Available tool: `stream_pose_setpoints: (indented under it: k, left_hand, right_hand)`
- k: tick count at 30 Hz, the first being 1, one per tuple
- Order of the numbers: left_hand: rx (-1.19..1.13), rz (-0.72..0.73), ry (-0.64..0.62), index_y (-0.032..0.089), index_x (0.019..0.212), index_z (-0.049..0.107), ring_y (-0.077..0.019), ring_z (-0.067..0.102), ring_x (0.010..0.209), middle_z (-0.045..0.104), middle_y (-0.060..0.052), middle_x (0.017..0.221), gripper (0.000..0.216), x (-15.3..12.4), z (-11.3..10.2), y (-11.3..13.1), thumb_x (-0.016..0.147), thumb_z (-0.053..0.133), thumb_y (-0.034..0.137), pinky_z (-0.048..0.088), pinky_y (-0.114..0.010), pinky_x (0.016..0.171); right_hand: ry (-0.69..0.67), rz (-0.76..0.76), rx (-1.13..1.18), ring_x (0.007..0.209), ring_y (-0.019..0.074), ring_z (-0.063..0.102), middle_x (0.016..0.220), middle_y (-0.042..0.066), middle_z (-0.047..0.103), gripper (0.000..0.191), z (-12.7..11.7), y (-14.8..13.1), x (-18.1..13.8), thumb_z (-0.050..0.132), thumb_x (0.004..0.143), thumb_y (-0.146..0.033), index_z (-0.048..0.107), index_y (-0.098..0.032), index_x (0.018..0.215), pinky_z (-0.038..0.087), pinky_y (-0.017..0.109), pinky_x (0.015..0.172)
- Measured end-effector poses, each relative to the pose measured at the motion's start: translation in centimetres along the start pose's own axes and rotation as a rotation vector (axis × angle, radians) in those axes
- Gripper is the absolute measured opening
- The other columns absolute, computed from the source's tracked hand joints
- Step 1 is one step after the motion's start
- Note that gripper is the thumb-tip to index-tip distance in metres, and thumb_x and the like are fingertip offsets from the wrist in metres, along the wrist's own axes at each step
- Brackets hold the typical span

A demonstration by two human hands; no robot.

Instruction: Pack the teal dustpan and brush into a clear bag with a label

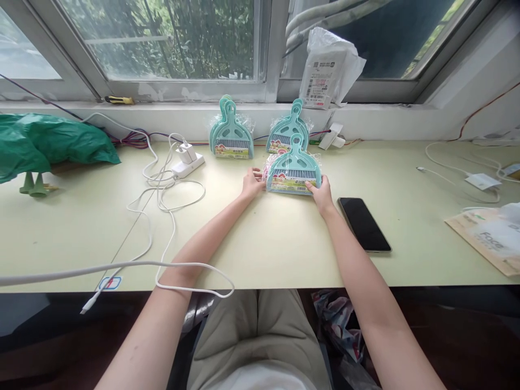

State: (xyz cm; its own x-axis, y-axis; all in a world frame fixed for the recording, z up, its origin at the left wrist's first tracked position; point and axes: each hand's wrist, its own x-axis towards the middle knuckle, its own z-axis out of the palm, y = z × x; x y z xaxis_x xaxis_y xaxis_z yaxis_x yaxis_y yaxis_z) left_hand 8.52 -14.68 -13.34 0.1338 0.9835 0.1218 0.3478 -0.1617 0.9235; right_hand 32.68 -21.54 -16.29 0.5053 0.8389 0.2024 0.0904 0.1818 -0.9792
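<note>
Forearms extended over pale desk [284, 254] | left hand [252, 183] and right hand [322, 195] grasping opposite edges of wrapped turquoise plastic dustpan-and-brush set [293, 170], steadied flat | black smartphone [364, 223] set aside rightward.

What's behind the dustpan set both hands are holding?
Behind the held dustpan set a second wrapped set leans against the wall; its lower part is covered. A pink edge peeks out by the left hand; the right hand grips the other side.

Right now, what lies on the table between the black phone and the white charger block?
In the head view: the teal dustpan set, held by both hands.
</note>
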Motion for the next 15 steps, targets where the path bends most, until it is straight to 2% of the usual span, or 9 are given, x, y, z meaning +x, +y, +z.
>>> stream_pose_setpoints:
  k: [3, 5, 10, 13, 15]
  left_hand:
    - [-0.005, -0.019, 0.001, 0.014, 0.128, 0.048, -0.0169, 0.068, 0.086, 0.07, -0.014, 0.111, 0.068, 0.3, 0.0, -0.2, 0.066, 0.076, 0.011, 0.054, -0.028, 0.078]
    - [-0.02, -0.035, -0.012, 0.015, 0.131, 0.048, -0.0165, 0.068, 0.088, 0.07, -0.013, 0.113, 0.068, 0.4, 0.2, -0.4, 0.069, 0.074, 0.011, 0.054, -0.027, 0.076]
    - [-0.025, -0.044, 0.003, 0.016, 0.126, 0.05, -0.0167, 0.067, 0.093, 0.068, -0.014, 0.118, 0.043, 0.3, 0.7, -0.5, 0.085, 0.061, 0.017, 0.052, -0.025, 0.073]
    - [-0.016, -0.046, 0.007, 0.016, 0.122, 0.05, -0.0179, 0.067, 0.093, 0.068, -0.014, 0.118, 0.033, 0.2, 0.9, -0.5, 0.09, 0.055, 0.022, 0.051, -0.026, 0.072]
    - [-0.018, -0.057, 0.016, 0.017, 0.121, 0.05, -0.0185, 0.067, 0.091, 0.069, -0.013, 0.113, 0.029, 0.2, 0.8, -0.5, 0.094, 0.049, 0.029, 0.05, -0.028, 0.075]
  right_hand:
    - [0.049, -0.066, -0.229, 0.093, 0.0216, 0.059, 0.094, 0.003, 0.063, 0.038, 0.3, -0.2, 0.0, 0.077, 0.069, -0.036, 0.055, -0.024, 0.098, 0.046, 0.041, 0.098]
    - [0.072, -0.086, -0.361, 0.098, 0.0237, 0.058, 0.102, 0.008, 0.063, 0.036, 0.6, -0.2, 0.1, 0.072, 0.073, -0.037, 0.053, -0.023, 0.1, 0.044, 0.042, 0.098]
    - [0.157, -0.086, -0.599, 0.117, 0.0296, 0.051, 0.119, 0.017, 0.054, 0.036, 1.5, 0.2, 0.5, 0.069, 0.072, -0.029, 0.053, -0.016, 0.102, 0.037, 0.046, 0.106]
    - [0.128, -0.063, -0.687, 0.123, 0.0322, 0.047, 0.124, 0.02, 0.053, 0.038, 1.9, 0.3, 0.5, 0.066, 0.076, -0.03, 0.05, -0.014, 0.106, 0.035, 0.047, 0.107]
    - [0.092, -0.051, -0.694, 0.121, 0.0323, 0.049, 0.123, 0.02, 0.054, 0.039, 2.1, 0.3, 0.5, 0.063, 0.079, -0.031, 0.047, -0.014, 0.111, 0.038, 0.047, 0.104]
